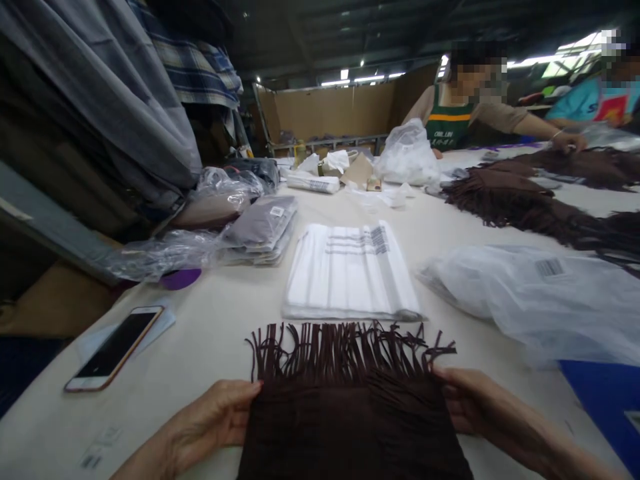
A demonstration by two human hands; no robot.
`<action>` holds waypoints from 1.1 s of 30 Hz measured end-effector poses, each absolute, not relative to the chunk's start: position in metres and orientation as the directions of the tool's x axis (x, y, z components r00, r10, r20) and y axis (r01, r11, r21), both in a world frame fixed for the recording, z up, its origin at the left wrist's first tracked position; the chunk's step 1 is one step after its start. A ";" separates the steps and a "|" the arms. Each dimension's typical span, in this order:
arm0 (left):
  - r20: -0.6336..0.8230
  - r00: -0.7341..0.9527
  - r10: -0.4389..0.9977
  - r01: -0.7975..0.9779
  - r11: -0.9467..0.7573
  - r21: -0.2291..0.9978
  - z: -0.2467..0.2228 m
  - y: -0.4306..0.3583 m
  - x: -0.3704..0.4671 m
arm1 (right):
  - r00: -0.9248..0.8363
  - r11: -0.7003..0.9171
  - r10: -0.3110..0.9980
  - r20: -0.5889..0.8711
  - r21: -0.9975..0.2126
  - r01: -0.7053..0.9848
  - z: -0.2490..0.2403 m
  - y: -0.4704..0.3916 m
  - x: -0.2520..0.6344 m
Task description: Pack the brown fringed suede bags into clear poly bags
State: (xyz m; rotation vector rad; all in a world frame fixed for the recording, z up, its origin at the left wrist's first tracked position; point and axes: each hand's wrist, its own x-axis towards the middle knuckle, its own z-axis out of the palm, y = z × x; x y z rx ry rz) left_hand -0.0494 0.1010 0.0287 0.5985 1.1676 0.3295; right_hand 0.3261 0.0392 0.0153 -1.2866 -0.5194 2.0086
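A dark brown fringed scarf (350, 427) lies in front of me, its loose fringe pointing away across the white table. My left hand (215, 417) pinches the scarf's left edge just below the fringe, thumb on top and fingers underneath. On the opposite edge, my right hand (475, 400) grips the cloth the same way, so the scarf is spread between both hands. Just beyond the fringe tips rests a folded white cloth with grey stripes (350, 273).
Left are a phone (117, 347) and a stack of bagged grey textiles (263, 227). Clear plastic bags (530, 293) and a blue sheet (600, 407) lie right. More brown scarves (510, 193) are at the far right, where a co-worker in a green apron (447, 120) reaches over them.
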 end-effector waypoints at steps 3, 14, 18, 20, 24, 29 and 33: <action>-0.718 0.543 0.436 -0.045 0.869 0.494 0.021 0.119 -0.034 | -0.505 -0.758 0.650 -0.569 -0.532 -0.377 0.014 0.060 0.321; -0.554 0.787 0.273 -0.071 0.931 0.358 0.003 0.160 0.034 | -0.727 -0.845 0.519 -0.450 -0.398 -0.357 -0.005 0.123 0.287; -0.524 0.819 0.235 0.037 0.889 0.457 0.014 0.168 0.034 | -0.729 -0.826 0.515 -0.451 -0.488 -0.282 0.015 0.132 0.283; -0.496 0.839 0.221 0.173 0.758 0.629 0.025 0.166 0.029 | -0.727 -0.691 0.530 -0.436 -0.719 -0.072 0.032 0.130 0.284; -0.249 0.876 0.413 0.253 0.045 0.966 0.038 0.131 0.021 | -0.769 -0.055 0.576 -0.277 -0.952 0.302 0.052 0.104 0.280; 0.333 0.900 0.281 0.137 -0.908 0.397 0.008 0.066 0.021 | -0.850 0.592 0.526 -0.025 -0.707 0.387 0.047 0.047 0.270; 0.419 0.899 0.129 0.095 -0.990 0.101 -0.003 0.028 0.012 | -0.891 0.787 0.451 0.055 -0.495 0.368 0.050 0.008 0.275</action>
